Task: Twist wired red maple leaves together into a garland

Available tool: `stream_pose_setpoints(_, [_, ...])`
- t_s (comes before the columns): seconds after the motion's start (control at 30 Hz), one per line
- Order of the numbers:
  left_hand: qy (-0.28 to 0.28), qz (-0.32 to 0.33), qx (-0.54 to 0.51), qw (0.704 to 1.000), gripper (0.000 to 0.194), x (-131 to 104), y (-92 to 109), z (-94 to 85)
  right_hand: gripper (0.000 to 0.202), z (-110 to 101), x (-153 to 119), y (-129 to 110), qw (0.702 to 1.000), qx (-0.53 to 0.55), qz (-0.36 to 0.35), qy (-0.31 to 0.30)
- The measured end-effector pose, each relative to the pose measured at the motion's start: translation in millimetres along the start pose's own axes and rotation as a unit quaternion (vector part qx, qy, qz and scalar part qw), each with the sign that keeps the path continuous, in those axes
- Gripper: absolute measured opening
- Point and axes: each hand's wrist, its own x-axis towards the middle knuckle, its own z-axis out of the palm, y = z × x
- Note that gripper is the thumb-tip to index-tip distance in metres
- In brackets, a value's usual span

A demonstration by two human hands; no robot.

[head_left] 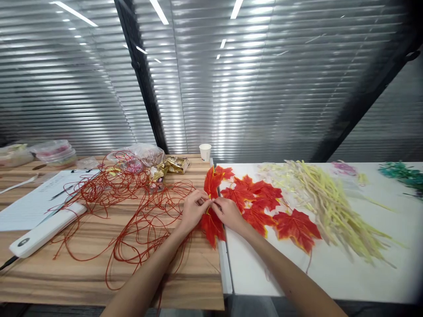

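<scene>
My left hand and my right hand meet fingertip to fingertip over the seam between two tables, both in a closed pinch. Between them are red artificial maple leaves with yellow edges: one leaf points away from me, another hangs toward me below my fingers. The exact spot being pinched is hidden by the fingertips. A large tangle of thin red cord spreads beside my left hand, some strands running under my left forearm. More red maple leaves lie in a loose pile by my right hand.
On the wooden table lie a clipboard, a white handheld device with a cable, gold wrappers and plastic tubs. A paper cup stands behind. Yellow strips and green foliage lie on the white table.
</scene>
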Motion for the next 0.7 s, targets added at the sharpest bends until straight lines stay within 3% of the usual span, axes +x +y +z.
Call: stream_pose_setpoints(0.7, [-0.041, 0.041, 0.006, 0.998, 0.02, -0.7, -3.9, 2.0, 0.029, -1.4, 0.8, -0.7, 1.0, 0.025, 0.004, -0.007])
